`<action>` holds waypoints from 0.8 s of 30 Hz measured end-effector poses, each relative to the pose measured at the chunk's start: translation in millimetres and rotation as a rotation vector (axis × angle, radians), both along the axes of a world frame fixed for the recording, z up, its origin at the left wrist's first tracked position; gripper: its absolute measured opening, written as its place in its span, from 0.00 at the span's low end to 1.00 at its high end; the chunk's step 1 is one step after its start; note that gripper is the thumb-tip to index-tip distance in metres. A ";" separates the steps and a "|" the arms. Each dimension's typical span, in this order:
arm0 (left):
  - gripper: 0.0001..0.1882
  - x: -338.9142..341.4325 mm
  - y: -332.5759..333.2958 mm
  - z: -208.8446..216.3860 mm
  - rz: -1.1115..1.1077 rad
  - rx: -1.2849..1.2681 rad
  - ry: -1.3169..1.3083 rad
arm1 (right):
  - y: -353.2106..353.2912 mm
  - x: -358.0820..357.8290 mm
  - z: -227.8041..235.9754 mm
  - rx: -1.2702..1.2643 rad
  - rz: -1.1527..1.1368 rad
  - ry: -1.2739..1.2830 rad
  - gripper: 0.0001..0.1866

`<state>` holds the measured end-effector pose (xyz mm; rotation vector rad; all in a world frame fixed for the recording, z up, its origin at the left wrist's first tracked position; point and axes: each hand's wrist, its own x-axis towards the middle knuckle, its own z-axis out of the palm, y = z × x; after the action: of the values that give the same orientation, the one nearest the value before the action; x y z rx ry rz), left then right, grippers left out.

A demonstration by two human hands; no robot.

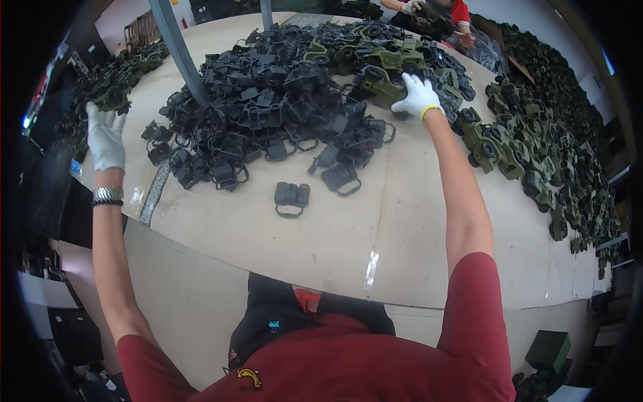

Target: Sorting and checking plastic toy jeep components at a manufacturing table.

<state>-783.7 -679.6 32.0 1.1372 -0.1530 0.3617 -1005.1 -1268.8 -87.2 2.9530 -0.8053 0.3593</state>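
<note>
from here, the green toy vehicle (377,88) sits at the black pile (258,94)'s right edge, the right hand (419,99) beside it, fingers spread; i'd grip its body squarely. left hand (106,139), left of the pile: fingers spread too.

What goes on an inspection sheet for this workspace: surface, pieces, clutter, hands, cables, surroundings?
Surface: pale tabletop, shiny tape strip near front edge.
Pieces: heap of dark parts; green vehicles beside it.
Clutter: one dark piece lying apart, nearer the front.
Left hand: gloved, open, raised, holding nothing.
Right hand: gloved, open, close to the green vehicles; contact unclear.
Cables: nothing seen.
Surroundings: metal post; co-worker's hand at the far side.
</note>
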 end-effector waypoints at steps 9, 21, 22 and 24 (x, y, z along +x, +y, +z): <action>0.50 -224.9 -89.5 -142.4 -0.247 1.207 -0.466 | 49.9 -42.7 6.0 0.031 -0.073 -0.122 0.27; 0.55 -229.8 -220.5 -181.5 -0.382 1.484 -0.373 | 34.7 -132.9 33.6 1.920 0.033 -0.716 0.15; 0.55 -233.4 -217.9 -181.3 -0.380 1.480 -0.377 | 37.0 -139.7 32.9 1.915 0.036 -0.718 0.15; 0.52 -245.6 -207.9 -181.6 -0.328 1.442 -0.388 | 49.8 -156.7 27.5 2.063 0.088 -0.871 0.16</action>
<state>-1029.4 -887.4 -149.6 2.3956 -1.0505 0.1283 -1161.8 -1219.0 -59.7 4.4911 -2.0478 1.8691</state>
